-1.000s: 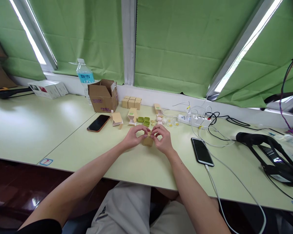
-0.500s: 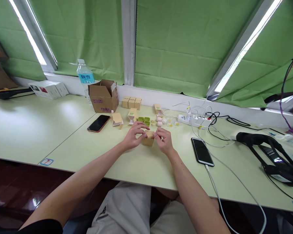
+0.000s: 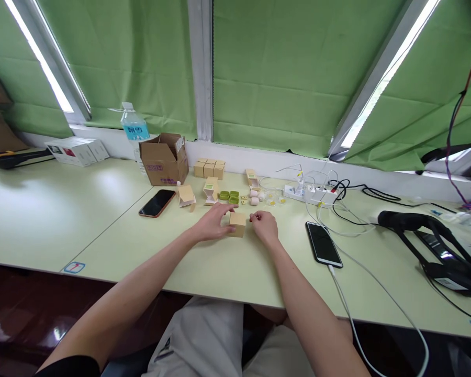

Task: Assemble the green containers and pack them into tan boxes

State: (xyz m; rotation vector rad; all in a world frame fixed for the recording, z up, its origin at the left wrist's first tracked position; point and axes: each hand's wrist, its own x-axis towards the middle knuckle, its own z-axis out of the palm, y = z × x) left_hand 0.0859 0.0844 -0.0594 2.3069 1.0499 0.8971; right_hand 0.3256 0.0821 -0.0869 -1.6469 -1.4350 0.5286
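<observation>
On the desk (image 3: 102, 220), a seemingly closed box (image 3: 237, 224) is being steadied by the flat left hand (image 3: 212, 225), the curled right hand (image 3: 264, 226) empty beside it, with open boxes (image 3: 187, 193) being left undone beyond.

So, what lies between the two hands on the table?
A small tan box stands between the left hand and the right hand; the left one seems to touch it. The head view shows this.

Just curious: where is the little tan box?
The tan box sits on the desk mid-view, between the left hand and right hand, before the green cups.
</observation>
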